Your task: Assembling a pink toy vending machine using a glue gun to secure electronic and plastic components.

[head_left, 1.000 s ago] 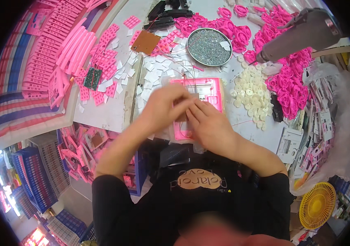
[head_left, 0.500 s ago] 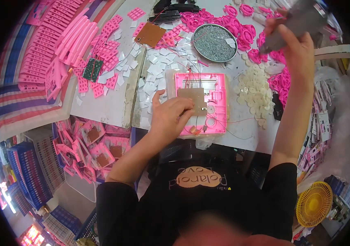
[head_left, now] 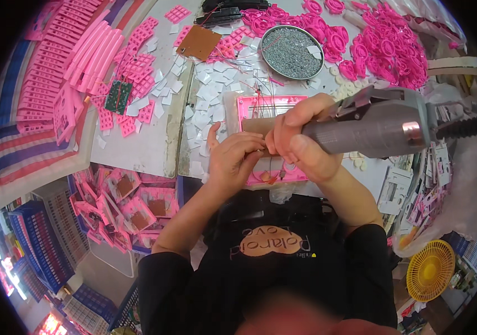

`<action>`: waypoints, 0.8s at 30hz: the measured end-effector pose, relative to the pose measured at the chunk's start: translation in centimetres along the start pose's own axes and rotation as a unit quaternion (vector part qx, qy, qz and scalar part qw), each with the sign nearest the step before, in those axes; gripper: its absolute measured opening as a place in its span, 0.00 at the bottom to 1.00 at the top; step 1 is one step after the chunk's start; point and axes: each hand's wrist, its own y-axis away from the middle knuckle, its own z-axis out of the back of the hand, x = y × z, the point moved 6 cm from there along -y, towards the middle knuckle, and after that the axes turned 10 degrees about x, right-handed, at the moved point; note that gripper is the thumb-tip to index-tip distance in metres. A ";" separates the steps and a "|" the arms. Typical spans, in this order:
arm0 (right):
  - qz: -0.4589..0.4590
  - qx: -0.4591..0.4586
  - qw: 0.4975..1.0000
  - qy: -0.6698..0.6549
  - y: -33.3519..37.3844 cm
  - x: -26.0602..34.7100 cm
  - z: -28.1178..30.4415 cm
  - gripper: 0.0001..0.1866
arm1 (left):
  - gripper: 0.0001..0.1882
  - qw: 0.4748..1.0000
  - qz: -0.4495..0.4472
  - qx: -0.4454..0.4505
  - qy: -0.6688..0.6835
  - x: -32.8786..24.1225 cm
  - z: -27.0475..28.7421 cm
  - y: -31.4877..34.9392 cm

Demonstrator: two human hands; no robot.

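A grey electric screwdriver [head_left: 370, 129] lies almost level in my right hand [head_left: 318, 153], whose fingers wrap round its front end. Its tip is hidden behind those fingers. Below it sits a pink plastic casing [head_left: 244, 105], open side up, with a brown circuit board [head_left: 255, 126] inside and thin wires running out at the top. My left hand [head_left: 232, 161] rests over the casing's left side, its thumb and fingertips pinched together at the board beside my right fingers. Whatever is between them is too small to see.
Behind the casing stands a round metal dish [head_left: 262, 58] of small screws. Pink ring-shaped parts [head_left: 386, 47] are heaped at the back right. White paper squares [head_left: 210, 86] lie left of the casing. A crate of pink casings [head_left: 138, 215] stands lower left, near another brown board [head_left: 199, 43].
My right hand has brought the electric screwdriver down and inward from the upper right to the board. The left hand has stayed at the board. The view has shifted slightly.
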 end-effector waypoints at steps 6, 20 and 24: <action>-0.025 -0.016 1.000 -0.005 0.0 -0.6 -0.1 0.14 | 0.08 1.000 0.003 -0.006 0.014 -0.1 0.1 0.0; -0.020 -0.064 0.985 0.162 -0.7 -0.6 2.2 0.12 | 0.03 0.997 -0.005 0.038 -0.074 -0.5 0.1 -0.7; -0.020 -0.033 0.980 0.193 -0.8 -1.2 1.9 0.10 | 0.03 0.996 -0.008 0.041 -0.075 -0.4 0.0 -0.8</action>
